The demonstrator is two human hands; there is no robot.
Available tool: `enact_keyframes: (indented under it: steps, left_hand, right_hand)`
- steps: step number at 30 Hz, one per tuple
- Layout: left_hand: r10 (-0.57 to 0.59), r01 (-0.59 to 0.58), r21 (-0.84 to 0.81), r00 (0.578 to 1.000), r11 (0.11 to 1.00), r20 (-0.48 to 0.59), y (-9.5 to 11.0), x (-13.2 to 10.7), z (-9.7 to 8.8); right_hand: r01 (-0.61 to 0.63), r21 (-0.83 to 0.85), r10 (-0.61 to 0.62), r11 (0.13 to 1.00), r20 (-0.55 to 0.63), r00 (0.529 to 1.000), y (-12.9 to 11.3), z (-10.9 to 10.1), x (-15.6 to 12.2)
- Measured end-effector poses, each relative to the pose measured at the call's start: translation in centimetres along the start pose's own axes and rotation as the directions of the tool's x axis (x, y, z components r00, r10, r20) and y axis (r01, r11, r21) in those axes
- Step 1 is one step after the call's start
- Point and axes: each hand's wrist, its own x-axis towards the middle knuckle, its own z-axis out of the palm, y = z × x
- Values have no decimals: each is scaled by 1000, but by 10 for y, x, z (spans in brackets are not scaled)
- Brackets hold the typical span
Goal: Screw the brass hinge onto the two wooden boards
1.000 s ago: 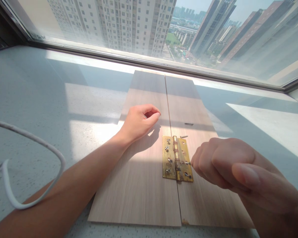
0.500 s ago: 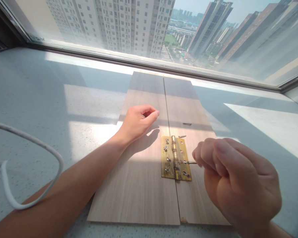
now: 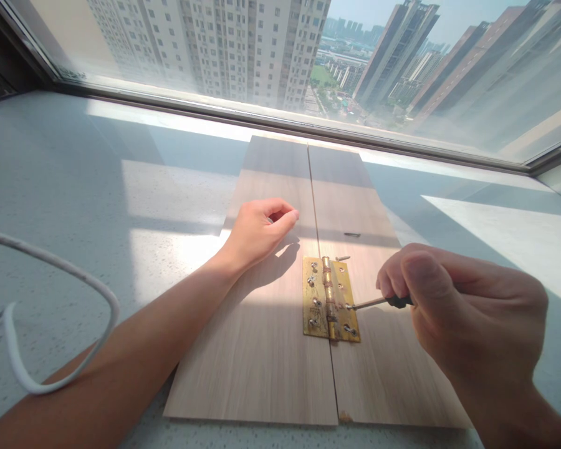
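Observation:
Two wooden boards (image 3: 262,349) lie side by side on a grey sill, joined by a brass hinge (image 3: 330,299) with several screws in it. My right hand (image 3: 458,312) is closed around a screwdriver (image 3: 378,303), whose tip rests on a screw in the hinge's right leaf. My left hand (image 3: 257,231) rests on the left board just above the hinge, fingers loosely curled, holding nothing I can see. Two loose screws (image 3: 353,235) lie on the right board above the hinge.
A white cable (image 3: 60,324) loops over the grey sill (image 3: 75,187) at the left. A large window (image 3: 308,56) runs along the far edge, with tall buildings outside. Sunlight falls in bright patches across the sill and boards.
My right hand has drawn back to the right and turned, so the screwdriver's shaft and dark handle now show. The left hand and boards have stayed put.

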Motion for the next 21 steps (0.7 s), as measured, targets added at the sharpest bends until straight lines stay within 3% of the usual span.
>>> enact_keyframes:
  steps: [2, 7, 9, 12, 14, 16, 18, 21]
  left_hand:
    - [-6, 6, -6, 1000, 1000, 1, 0, 0, 0]
    - [2, -2, -6, 1000, 1000, 5, 0, 0, 0]
    - [4, -4, 4, 1000, 1000, 6, 0, 0, 0]
    - [3, -3, 12, 1000, 1000, 12, 0, 0, -1]
    - [10, -10, 10, 1000, 1000, 16, 0, 0, -1]
    - [14, -15, 14, 1000, 1000, 19, 0, 0, -1]
    - [15, -15, 17, 1000, 1000, 18, 0, 0, -1]
    - [9, -9, 14, 1000, 1000, 16, 0, 0, -1]
  right_hand:
    - [-26, -63, 23, 998, -51, 998, -4, 7, -9]
    - [16, 198, -12, 980, -24, 1000, -9, 21, -21]
    - [-33, 241, 2, 970, 127, 992, -9, 17, -16]
    - [-114, 285, -33, 952, 465, 885, -5, 6, -3]
    - [-130, 350, -88, 928, 543, 835, -1, 0, 7]
    - [-139, 373, -51, 917, 457, 888, 4, -2, 13]
    - [-108, 292, 41, 950, 227, 973, 6, 0, 13]
    - [-44, 203, 59, 978, -66, 996, 4, 11, 4]
